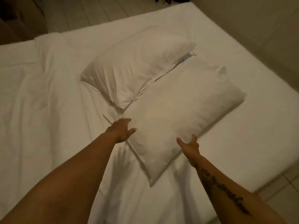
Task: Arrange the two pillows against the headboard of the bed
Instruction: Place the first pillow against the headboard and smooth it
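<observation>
Two white pillows lie side by side on the white bed (242, 143), both slanted from near left to far right. The near pillow (178, 113) is the larger in view. My left hand (121, 130) is at its left edge with the fingers spread, touching the cover. My right hand (190, 145) is at its near right edge, fingers apart and curled against the side. Neither hand visibly grips it. The far pillow (135, 70) lies flat beyond it, their long edges touching. No headboard shows in view.
A rumpled white duvet (40, 94) covers the left half of the bed. Pale floor tiles (97, 15) run beyond the far edge. A wall (267, 29) stands at the right, and dark furniture (14, 16) sits at the top left.
</observation>
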